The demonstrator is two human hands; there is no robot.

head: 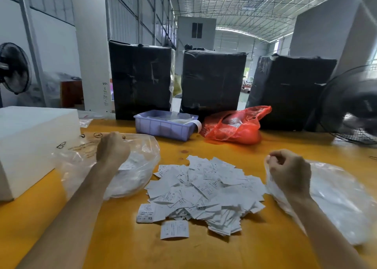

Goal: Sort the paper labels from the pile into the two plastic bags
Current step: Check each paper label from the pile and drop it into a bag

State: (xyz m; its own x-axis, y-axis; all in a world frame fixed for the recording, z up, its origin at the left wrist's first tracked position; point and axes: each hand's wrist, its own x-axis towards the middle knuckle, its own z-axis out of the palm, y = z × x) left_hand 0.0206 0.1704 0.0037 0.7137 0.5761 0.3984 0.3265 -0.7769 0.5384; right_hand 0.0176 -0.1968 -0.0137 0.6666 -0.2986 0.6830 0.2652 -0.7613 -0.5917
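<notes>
The pile of labels [204, 191] lies on the counter [265, 248] between your two hands, a little nearer to you than either hand. It spreads wider than deep, from the left bag to the right bag, and a few single labels have slipped out at its near edge, one marked XS and one marked S.

Your left hand [112, 149] is over the left bag [140, 166], fingers curled into a fist. You see it from the back, so I cannot tell if the grip has a label or the bag's plastic inside. Your right hand [289, 172] is at the near left edge of the right bag [336, 197], fingers also curled; something white shows at the fingertips, but it may be the bag's edge or a label, I cannot say which.

Both hands are about equally near to the pile: from the left hand it lies to the right and toward you, from the right hand to the left and toward you. Nothing stands between the hands and the pile.

Further out, a white foam block [30, 146] is touching the left bag at its far left side. Behind the pile are a purple tray [163, 128] and a red bag [234, 126], well apart from it, then three black wrapped bales [212, 81]. A fan [353, 105] stands at far right.
</notes>
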